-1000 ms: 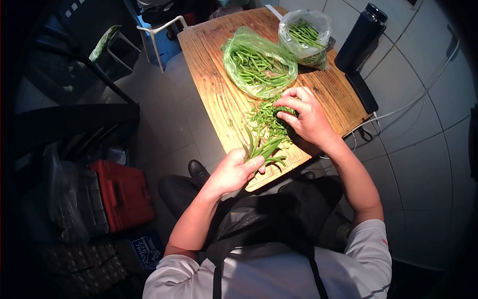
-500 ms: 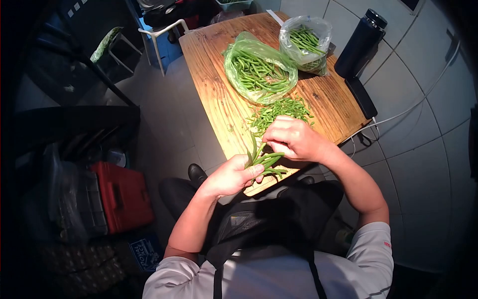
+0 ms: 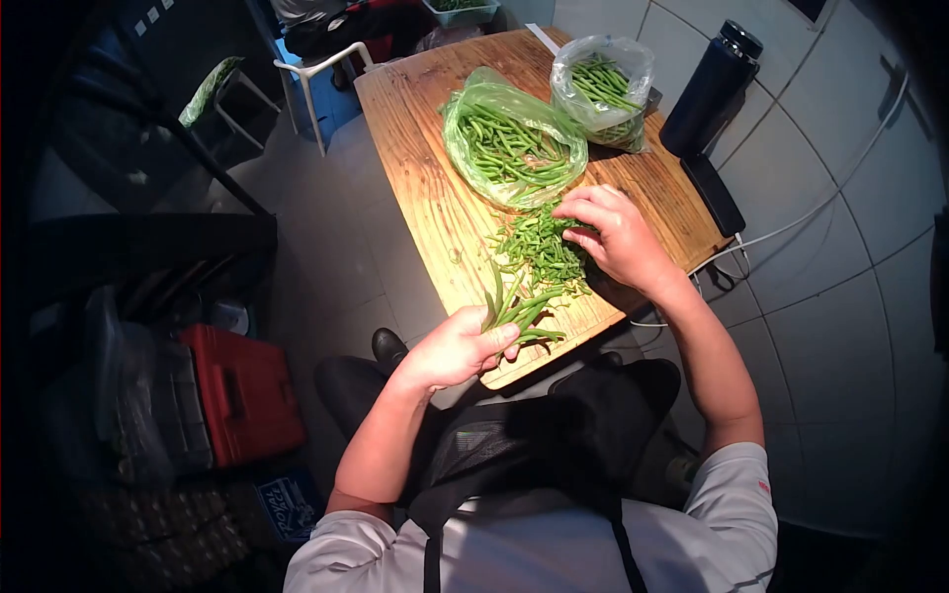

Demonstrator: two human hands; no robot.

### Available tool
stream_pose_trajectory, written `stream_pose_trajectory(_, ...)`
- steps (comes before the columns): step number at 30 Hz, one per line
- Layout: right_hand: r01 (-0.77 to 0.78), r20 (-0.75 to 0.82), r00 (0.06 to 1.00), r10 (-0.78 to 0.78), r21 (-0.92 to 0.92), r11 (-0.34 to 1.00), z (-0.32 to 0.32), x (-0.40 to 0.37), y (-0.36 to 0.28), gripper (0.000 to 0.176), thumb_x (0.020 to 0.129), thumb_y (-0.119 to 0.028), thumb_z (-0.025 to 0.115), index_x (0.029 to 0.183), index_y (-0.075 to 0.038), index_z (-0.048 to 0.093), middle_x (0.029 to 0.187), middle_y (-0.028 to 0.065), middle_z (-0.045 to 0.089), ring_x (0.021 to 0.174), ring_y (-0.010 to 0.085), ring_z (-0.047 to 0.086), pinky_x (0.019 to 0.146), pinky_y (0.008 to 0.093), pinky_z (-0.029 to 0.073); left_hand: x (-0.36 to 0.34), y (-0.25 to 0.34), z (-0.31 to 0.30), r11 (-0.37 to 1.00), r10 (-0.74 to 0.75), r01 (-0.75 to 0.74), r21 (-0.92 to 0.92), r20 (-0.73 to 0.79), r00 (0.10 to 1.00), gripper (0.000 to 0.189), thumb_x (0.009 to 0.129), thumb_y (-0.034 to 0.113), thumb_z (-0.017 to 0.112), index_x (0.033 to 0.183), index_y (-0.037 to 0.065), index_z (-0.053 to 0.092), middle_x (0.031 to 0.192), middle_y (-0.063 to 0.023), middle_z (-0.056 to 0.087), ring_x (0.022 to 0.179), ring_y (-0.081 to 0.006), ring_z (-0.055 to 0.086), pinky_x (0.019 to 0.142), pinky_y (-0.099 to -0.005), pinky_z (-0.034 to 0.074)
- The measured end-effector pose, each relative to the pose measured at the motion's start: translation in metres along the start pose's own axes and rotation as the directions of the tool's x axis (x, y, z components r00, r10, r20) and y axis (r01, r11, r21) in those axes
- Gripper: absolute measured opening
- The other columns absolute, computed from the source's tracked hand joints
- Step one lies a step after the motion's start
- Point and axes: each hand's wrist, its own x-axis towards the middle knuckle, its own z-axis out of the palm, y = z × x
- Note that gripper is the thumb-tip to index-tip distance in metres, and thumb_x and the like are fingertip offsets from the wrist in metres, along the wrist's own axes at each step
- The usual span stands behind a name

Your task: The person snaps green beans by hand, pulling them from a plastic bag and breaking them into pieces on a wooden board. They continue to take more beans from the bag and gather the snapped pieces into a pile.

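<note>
At the near edge of the counter (image 3: 415, 148), the left hand (image 3: 455, 348) keeps its grip closed around a bunch (image 3: 514, 311) of beans. The right hand (image 3: 618, 237) has left that bunch and gone back to the loose pile (image 3: 539, 252) below the bag (image 3: 514, 138). Its fingers curl over the pile, but whether they pinch a bean cannot be told, so another round of gathering seems under way.

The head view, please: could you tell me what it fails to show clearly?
- Right hand fingertips: sunk in the loose beans; grip unclear, head view.
- Bean bundle: lower ends hidden inside the left hand.
- Flat black object beside the bottle: too dark to identify.
</note>
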Motion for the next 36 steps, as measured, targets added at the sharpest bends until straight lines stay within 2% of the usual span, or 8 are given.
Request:
stream_pose_trajectory(8, 0.497, 0.150, 0.861, -0.486, -0.045, 0.867, -0.007, 0.014, -0.054, 0.033, 0.079, -0.015, 0.063, 0.112, -0.012, 0.069, 0.115, 0.0118, 0.064, 0.099, 0.0269, 0.062, 0.084, 0.0392, 0.048, -0.002, 0.009, 0.001, 0.996, -0.029, 0.024, 0.088, 0.054, 0.998, 0.026, 0.104, 0.024, 0.055, 0.086, 0.006, 0.062, 0.071, 0.0047, 0.054, 0.059, -0.0049, 0.044, 0.055, -0.0223, 0.038)
stream_pose_trajectory(15, 0.625, 0.267, 0.771, -0.578, -0.143, 0.768, -0.004, 0.021, -0.045, 0.029, 0.078, -0.019, 0.061, 0.103, -0.005, 0.066, 0.110, 0.0100, 0.065, 0.098, 0.0243, 0.063, 0.081, 0.0360, 0.050, -0.002, 0.005, -0.001, 0.996, -0.028, 0.025, 0.083, 0.042, 0.999, 0.027, 0.104, 0.025, 0.054, 0.085, 0.007, 0.060, 0.071, 0.0053, 0.052, 0.060, -0.0052, 0.044, 0.057, -0.0228, 0.039)
stream_pose_trajectory(24, 0.330, 0.101, 0.924, -0.370, 0.283, 0.901, 0.016, 0.010, -0.032, 0.023, 0.081, -0.002, 0.068, 0.103, 0.000, 0.066, 0.092, 0.0098, 0.065, 0.082, 0.0293, 0.062, 0.073, 0.0362, 0.052, 0.000, 0.006, 0.003, 0.996, 0.020, -0.023, 0.086, 0.030, 0.999, 0.031, 0.104, 0.027, 0.056, 0.082, 0.006, 0.063, 0.067, 0.0053, 0.052, 0.058, -0.0049, 0.042, 0.054, -0.0227, 0.035)
stream_pose_trajectory(26, 0.020, 0.120, 0.989, -0.088, 0.478, 0.878, 0.025, -0.001, -0.034, 0.014, 0.090, -0.003, 0.064, 0.103, 0.001, 0.065, 0.088, 0.0044, 0.066, 0.079, 0.0174, 0.062, 0.071, 0.0303, 0.051, 0.000, 0.007, 0.005, 0.995, 0.005, -0.006, 0.097, 0.011, 1.000, 0.031, 0.103, 0.027, 0.056, 0.082, 0.006, 0.063, 0.067, 0.0054, 0.052, 0.058, -0.0048, 0.043, 0.054, -0.0223, 0.036)
stream_pose_trajectory(28, -0.400, 0.295, 0.916, 0.271, 0.684, 0.610, 0.027, -0.006, -0.040, 0.012, 0.093, -0.005, 0.062, 0.103, 0.001, 0.065, 0.091, 0.0016, 0.066, 0.081, 0.0101, 0.060, 0.072, 0.0273, 0.050, 0.001, 0.006, 0.006, 0.996, -0.002, 0.002, 0.087, -0.001, 1.000, 0.030, 0.103, 0.027, 0.056, 0.083, 0.006, 0.063, 0.068, 0.0055, 0.052, 0.058, -0.0046, 0.043, 0.054, -0.0219, 0.036)
stream_pose_trajectory(29, -0.350, 0.198, 0.929, 0.312, 0.740, 0.574, 0.025, -0.003, -0.041, 0.010, 0.095, -0.005, 0.062, 0.101, 0.001, 0.067, 0.085, -0.0003, 0.064, 0.078, 0.0030, 0.054, 0.069, 0.0239, 0.047, 0.002, 0.004, 0.006, 0.997, -0.001, 0.001, 0.072, -0.002, 1.000, 0.030, 0.103, 0.027, 0.056, 0.082, 0.006, 0.063, 0.068, 0.0055, 0.052, 0.058, -0.0045, 0.043, 0.054, -0.0218, 0.037)
stream_pose_trajectory(32, -0.191, -0.030, 0.974, 0.227, 0.435, 0.880, 0.010, 0.010, -0.023, 0.011, 0.090, -0.005, 0.068, 0.099, -0.001, 0.068, 0.086, 0.0066, 0.068, 0.079, 0.0140, 0.065, 0.071, 0.0273, 0.051, 0.000, 0.006, 0.004, 0.999, -0.014, 0.014, 0.051, 0.000, 1.000, 0.030, 0.103, 0.027, 0.056, 0.083, 0.006, 0.063, 0.069, 0.0057, 0.053, 0.059, -0.0043, 0.043, 0.054, -0.0214, 0.038)
stream_pose_trajectory(36, -0.008, -0.012, 1.000, 0.008, -0.004, 1.000, -0.001, 0.017, 0.001, 0.018, 0.080, -0.004, 0.074, 0.097, -0.003, 0.069, 0.094, 0.0103, 0.066, 0.088, 0.0255, 0.065, 0.076, 0.0355, 0.053, 0.001, 0.007, 0.003, 0.999, -0.017, 0.018, 0.047, -0.028, 0.999, 0.029, 0.104, 0.027, 0.056, 0.083, 0.007, 0.063, 0.070, 0.0059, 0.053, 0.059, -0.0041, 0.043, 0.054, -0.0211, 0.038)
